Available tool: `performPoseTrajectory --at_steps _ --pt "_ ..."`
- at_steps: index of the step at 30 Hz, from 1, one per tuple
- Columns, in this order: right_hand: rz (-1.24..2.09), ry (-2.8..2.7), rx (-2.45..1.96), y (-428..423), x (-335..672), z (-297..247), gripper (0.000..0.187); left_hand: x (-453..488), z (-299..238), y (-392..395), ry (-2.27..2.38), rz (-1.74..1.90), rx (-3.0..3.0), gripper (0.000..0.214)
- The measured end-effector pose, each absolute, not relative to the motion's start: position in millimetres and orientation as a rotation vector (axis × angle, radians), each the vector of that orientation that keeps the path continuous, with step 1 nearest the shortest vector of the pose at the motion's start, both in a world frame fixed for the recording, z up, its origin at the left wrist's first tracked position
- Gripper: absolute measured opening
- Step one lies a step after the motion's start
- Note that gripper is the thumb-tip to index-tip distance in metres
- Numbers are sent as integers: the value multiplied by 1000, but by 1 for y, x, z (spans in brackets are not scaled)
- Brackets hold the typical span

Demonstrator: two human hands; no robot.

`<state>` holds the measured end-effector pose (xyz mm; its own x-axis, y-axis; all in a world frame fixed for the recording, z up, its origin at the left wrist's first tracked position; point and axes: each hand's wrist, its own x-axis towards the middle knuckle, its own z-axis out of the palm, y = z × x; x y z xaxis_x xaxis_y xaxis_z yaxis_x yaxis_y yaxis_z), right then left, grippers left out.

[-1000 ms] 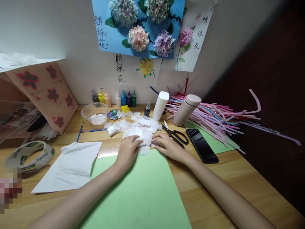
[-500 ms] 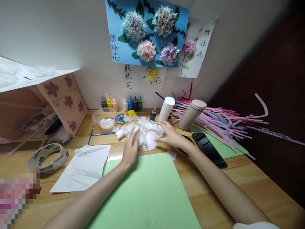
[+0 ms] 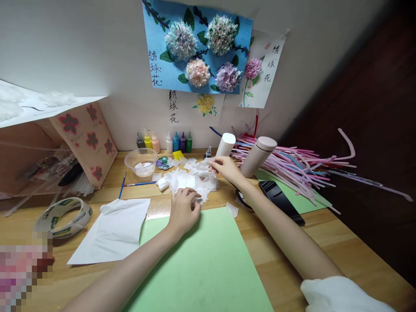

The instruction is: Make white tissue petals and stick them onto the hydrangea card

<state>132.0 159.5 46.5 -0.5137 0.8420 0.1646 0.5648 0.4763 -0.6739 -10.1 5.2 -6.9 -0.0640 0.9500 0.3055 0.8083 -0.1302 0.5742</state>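
loosely heaped, the white paper scraps [image 3: 185, 180] lie on the wooden table [image 3: 344, 247] just beyond the far edge of the green sheet [image 3: 198, 260]. the right hand [image 3: 226, 169] pinches some of them at the heap's right side, thumb against fingers. the left hand [image 3: 184, 210] bends its fingers at the near edge; whether it grips any, i cannot tell. a black phone [image 3: 282, 203] lies farther right.
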Motion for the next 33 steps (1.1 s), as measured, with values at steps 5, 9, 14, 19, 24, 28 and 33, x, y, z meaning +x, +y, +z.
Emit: performPoseTrajectory --at_steps 5,9,14,19,24,28,33 --pt "508 -2283 -1123 150 133 63 31 -8 -15 8 2191 905 1948 44" --pt "308 -2563 -888 126 124 44 39 -8 -21 10 2360 908 1817 50" --pt "604 -2614 -807 120 97 9 36 -10 -24 12 2302 861 1859 47" --pt "806 -2365 -941 138 93 7 15 -12 -21 12 2208 1075 1675 58" --pt "1069 -2179 -1004 150 109 16 37 -14 -15 13 2064 1393 1518 51" --pt "1252 -2094 -1014 146 115 13 50 -14 -13 12 1983 1411 1534 47" --pt "1532 -1930 -1068 139 116 5 51 -15 -9 10 1909 1391 1668 28"
